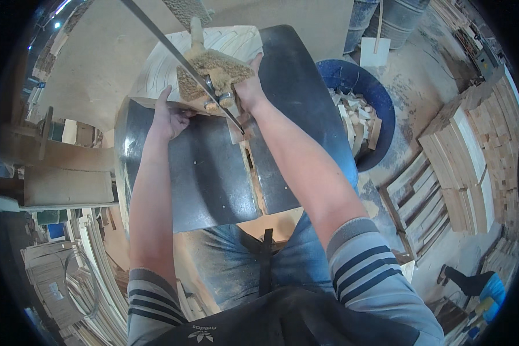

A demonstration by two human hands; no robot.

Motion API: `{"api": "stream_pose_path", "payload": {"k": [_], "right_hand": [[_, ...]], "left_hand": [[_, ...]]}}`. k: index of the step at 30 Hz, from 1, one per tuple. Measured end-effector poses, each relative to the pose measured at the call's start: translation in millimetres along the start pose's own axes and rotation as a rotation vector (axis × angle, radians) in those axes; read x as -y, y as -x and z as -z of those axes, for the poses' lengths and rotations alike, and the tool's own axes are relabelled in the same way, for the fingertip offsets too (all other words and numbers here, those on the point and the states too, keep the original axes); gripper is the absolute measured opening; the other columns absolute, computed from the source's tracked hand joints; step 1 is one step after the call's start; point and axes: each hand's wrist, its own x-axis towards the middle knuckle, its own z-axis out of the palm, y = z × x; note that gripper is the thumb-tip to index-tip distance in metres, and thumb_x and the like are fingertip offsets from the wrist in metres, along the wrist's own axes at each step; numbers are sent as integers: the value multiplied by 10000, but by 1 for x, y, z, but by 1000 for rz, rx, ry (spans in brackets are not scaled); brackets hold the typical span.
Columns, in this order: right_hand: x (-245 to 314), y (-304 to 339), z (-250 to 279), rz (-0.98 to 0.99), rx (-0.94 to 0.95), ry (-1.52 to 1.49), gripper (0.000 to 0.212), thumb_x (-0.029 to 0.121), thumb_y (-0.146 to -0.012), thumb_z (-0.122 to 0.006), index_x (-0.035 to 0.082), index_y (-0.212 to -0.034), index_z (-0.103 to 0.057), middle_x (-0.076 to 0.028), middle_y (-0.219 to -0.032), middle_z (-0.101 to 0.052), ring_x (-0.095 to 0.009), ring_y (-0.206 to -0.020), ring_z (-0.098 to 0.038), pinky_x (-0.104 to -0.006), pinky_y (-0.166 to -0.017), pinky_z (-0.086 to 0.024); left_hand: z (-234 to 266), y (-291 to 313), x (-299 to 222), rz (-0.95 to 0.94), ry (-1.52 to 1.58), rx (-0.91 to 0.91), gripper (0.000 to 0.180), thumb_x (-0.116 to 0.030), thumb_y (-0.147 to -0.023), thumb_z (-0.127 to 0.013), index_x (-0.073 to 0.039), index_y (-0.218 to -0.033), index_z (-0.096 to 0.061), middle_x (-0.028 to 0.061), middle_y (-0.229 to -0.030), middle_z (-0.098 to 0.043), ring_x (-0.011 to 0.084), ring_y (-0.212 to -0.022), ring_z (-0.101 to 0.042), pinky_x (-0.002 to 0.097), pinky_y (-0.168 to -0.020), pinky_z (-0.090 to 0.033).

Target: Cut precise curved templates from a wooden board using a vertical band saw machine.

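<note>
A pale wooden block [155, 72] with curved lines across its top lies on the dark table [207, 184] of a band saw. My left hand [170, 119] grips its near left edge, thumb up along the side and fingers curled at the lower edge. On the right side of the block, my right hand [251, 89] holds it, partly hidden by the saw's guide. That sawdust-coated guide [216, 72] hangs over the block. The thin saw blade [167, 43] runs slantwise through the view, down to the table slot between my arms.
A blue round bin [386, 106] of wood offcuts [360, 121] stands right of the table. Beyond it are stacked boards [458, 150] and a slatted pallet [418, 196]. Long wood strips [95, 265] lie at the lower left. Another person [478, 291] is at the far lower right.
</note>
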Motion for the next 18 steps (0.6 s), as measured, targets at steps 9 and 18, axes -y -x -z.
{"api": "stream_pose_path", "payload": {"k": [9, 18], "right_hand": [[-2, 47, 92, 61, 201, -480, 768, 114, -959, -511, 98, -1515, 18, -275, -1348, -457, -356, -1257, -485, -426, -1024, -415], [67, 132, 134, -60, -31, -274, 655, 123, -991, -483, 38, -1497, -76, -259, -1231, -547, -327, -1143, -582, -390, -977, -473]], "left_hand": [[3, 33, 62, -799, -488, -523, 818, -233, -796, -746, 64, -1398, -278, 256, -1191, -519, 354, -1138, -533, 393, -965, -429], [-31, 27, 97, -1077, -641, -527, 1144, -251, -650, -862, 68, -1442, -100, 324, -1427, -224, 439, -1350, -244, 453, -1140, -238]]}}
